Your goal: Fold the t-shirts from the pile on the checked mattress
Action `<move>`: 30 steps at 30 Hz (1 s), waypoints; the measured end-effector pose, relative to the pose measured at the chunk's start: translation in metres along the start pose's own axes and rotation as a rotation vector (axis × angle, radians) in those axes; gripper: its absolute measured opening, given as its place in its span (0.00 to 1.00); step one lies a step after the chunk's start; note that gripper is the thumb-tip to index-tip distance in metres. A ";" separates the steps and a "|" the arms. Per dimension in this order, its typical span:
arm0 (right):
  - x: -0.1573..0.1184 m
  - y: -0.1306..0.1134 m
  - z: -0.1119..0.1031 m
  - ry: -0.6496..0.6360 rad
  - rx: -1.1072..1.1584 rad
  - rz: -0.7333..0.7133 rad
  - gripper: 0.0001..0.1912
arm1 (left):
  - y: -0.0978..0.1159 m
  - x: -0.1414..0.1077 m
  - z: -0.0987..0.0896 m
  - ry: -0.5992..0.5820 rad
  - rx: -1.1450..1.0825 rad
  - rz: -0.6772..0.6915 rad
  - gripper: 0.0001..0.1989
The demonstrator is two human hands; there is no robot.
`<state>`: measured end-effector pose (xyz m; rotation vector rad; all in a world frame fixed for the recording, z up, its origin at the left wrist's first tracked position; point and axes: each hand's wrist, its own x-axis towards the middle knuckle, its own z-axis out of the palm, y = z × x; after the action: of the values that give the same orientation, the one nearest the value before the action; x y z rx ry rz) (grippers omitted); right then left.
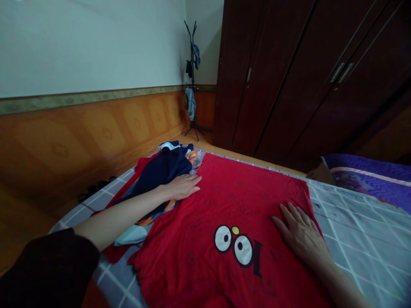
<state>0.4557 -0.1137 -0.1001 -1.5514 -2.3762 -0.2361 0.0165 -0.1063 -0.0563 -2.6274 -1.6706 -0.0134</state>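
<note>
A red shirt (234, 192) with a printed pair of cartoon eyes lies spread out on a grey checked bedsheet (356, 222). My left hand (183, 187) rests with straight fingers on the shirt's left edge, close to a pile of clothes. On the right part of the shirt, my right hand (297, 226) lies flat with its fingers apart. The pile beside my left hand includes a dark blue garment (160, 169) and some orange, white and red cloth, partly covered by my left forearm. The shirt's nearest part runs out of view at the bottom.
Beyond the bed stands a dark wooden wardrobe (272, 77). A black coat rack (192, 72) with a few items on it is in the corner. Purple bedding (369, 177) lies at the right. A wall with orange panelling (105, 132) runs along the left.
</note>
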 end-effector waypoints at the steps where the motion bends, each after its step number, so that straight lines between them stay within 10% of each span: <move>1: 0.000 0.001 0.000 0.001 0.002 -0.004 0.23 | 0.001 -0.009 0.000 -0.004 0.009 0.017 0.25; 16: -0.003 0.002 0.004 0.031 -0.015 -0.027 0.23 | -0.010 -0.085 0.003 -0.103 0.258 0.006 0.27; 24: -0.001 -0.001 0.001 0.037 0.001 -0.005 0.22 | -0.002 0.004 0.010 0.057 0.315 0.092 0.23; 30: -0.001 -0.001 0.000 0.024 -0.013 0.022 0.23 | -0.043 0.056 0.008 0.077 0.265 -0.029 0.24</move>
<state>0.4548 -0.1154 -0.1007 -1.5708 -2.3421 -0.2644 0.0010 -0.0367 -0.0624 -2.3785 -1.5657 0.0979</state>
